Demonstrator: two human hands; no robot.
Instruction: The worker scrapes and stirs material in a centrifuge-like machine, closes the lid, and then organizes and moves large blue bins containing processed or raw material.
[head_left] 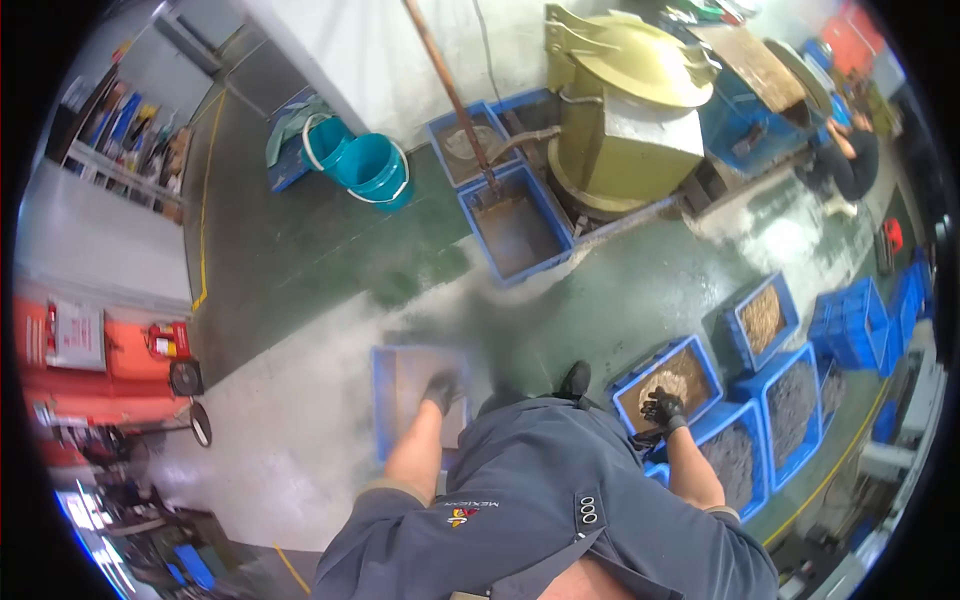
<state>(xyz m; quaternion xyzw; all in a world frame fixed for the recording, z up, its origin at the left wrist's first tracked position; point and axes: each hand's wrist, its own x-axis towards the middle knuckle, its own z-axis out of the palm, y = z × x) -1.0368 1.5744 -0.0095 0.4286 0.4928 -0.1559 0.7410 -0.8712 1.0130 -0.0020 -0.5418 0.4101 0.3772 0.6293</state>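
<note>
Spillage looks the likeliest trouble. The right hand [662, 408], in a dark glove, is curled down into the open blue plastic crate of brownish small parts [668, 381] just right of the person's knee, its fingers bunched together as if round a handful; whether anything is actually gripped cannot be told. If pieces are being lifted out, some could drop on the wet, shiny green floor [620, 300], where they would be hard to find and easy to slip on.

The left hand [441, 388], also dark-gloved, rests on the far edge of a shallow blue plastic tray [400, 385] lying on the floor in front of the person. That tray is motion-blurred, so it may be sliding; a jerk could tip out whatever it carries. Whether this hand is clamped on the rim or only pressing cannot be told.

Blur hides the tray's contents. The person's grey trouser leg [540, 480] covers its near corner and part of the crate. Neighbouring blue crates of grey metal pieces [790, 405] are too small to identify, and the fisheye rim cuts off those farthest right.
</note>
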